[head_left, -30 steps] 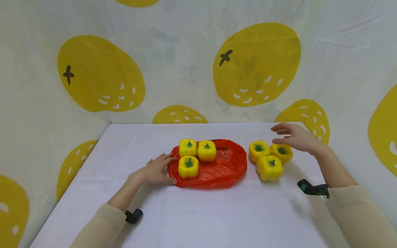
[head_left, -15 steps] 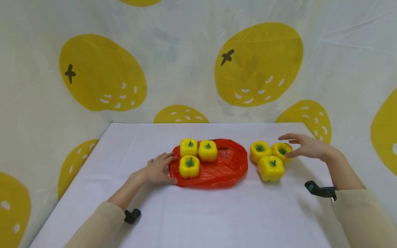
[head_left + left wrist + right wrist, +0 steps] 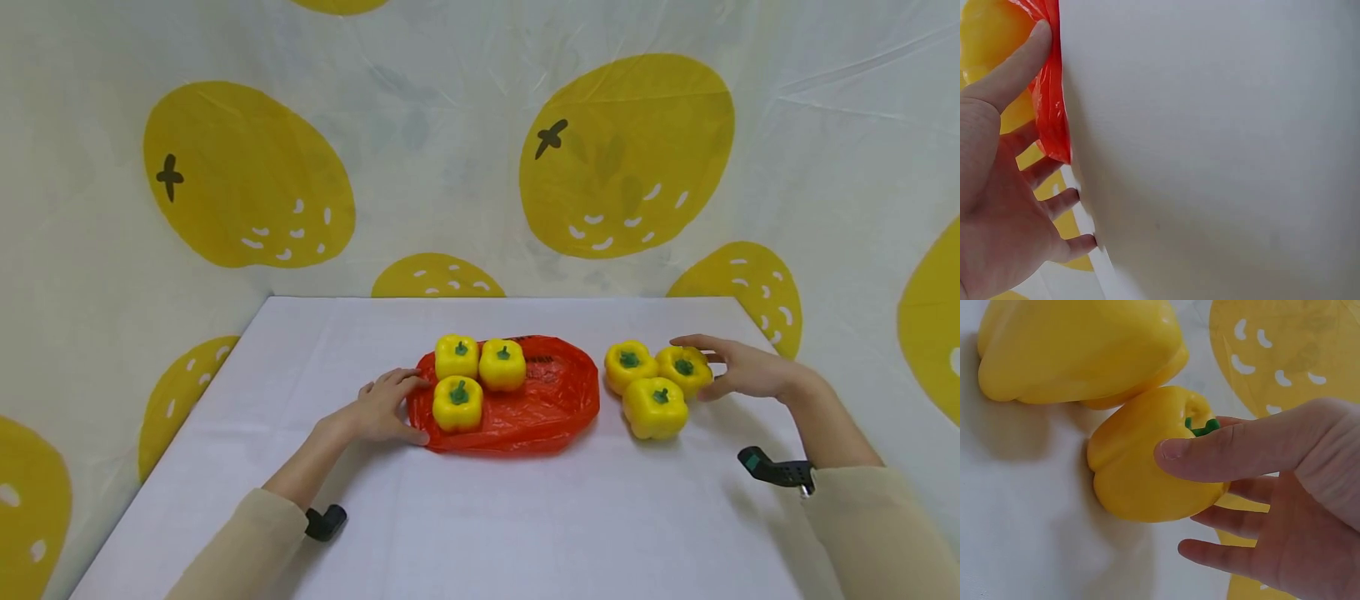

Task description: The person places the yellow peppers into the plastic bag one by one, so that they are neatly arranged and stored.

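My right hand (image 3: 752,369) has its thumb and fingers on either side of the rightmost yellow bell pepper (image 3: 684,368), which stands on the table; in the right wrist view the thumb lies along the side of this bell pepper (image 3: 1147,465), near its green stem. Two more yellow bell peppers, one behind (image 3: 627,367) and one in front (image 3: 655,408), stand close against it. At the left end of a red plastic bag (image 3: 547,412), my left hand (image 3: 378,410) spreads its fingers, thumb at the front edge. Three yellow bell peppers (image 3: 457,404) sit grouped on the bag's left part.
A white cloth covers the table (image 3: 480,525). Behind it hangs a pale curtain (image 3: 442,150) printed with large yellow fruit. Small black devices protrude at the left sleeve (image 3: 326,523) and right sleeve (image 3: 776,468).
My right hand has come down from above the right-hand group and closed in around the rightmost bell pepper. The left hand, the bag and the peppers stay where they were.
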Demonstrator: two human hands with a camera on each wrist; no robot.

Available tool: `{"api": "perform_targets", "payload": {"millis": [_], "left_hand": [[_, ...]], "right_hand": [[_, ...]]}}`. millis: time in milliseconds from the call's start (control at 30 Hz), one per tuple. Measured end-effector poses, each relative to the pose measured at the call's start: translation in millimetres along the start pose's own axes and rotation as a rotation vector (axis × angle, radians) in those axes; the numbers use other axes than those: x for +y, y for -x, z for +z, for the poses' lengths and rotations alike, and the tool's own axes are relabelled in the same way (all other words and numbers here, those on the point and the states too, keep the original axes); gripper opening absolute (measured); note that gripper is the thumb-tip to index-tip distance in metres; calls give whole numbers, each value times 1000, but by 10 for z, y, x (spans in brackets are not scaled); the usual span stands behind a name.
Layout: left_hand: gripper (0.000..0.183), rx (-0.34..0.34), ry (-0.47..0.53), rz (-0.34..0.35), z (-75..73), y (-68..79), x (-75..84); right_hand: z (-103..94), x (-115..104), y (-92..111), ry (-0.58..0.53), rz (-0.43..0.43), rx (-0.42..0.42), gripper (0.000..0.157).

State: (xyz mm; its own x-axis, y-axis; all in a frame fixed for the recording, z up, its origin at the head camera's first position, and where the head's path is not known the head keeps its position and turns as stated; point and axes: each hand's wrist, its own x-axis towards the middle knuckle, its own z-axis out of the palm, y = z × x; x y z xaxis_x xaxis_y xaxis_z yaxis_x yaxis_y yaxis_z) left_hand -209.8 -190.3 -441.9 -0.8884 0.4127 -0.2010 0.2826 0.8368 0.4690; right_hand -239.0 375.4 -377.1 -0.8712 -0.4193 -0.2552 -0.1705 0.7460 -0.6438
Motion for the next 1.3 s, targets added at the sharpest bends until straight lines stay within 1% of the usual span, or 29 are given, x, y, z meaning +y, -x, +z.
{"api": "perform_targets", "payload": {"millis": [267,500,767,1067,1300], "left_hand": [[86,11,4,-10,4,-4,15],[84,17,8,-2,15,-9,11],[83,24,14,6,18,-19,5],[85,-4,1,-33,11,-29,27],[86,-5,-12,-43,4,-9,41]], "right_hand": [[49,24,-17,-13,8,19,81],[64,37,-19,-9,-13,47,74],[67,44,-8,8,-28,71,72],[37,31,17,41,-35,99,72],[-19,-2,49,61,-22,113,71]]}}
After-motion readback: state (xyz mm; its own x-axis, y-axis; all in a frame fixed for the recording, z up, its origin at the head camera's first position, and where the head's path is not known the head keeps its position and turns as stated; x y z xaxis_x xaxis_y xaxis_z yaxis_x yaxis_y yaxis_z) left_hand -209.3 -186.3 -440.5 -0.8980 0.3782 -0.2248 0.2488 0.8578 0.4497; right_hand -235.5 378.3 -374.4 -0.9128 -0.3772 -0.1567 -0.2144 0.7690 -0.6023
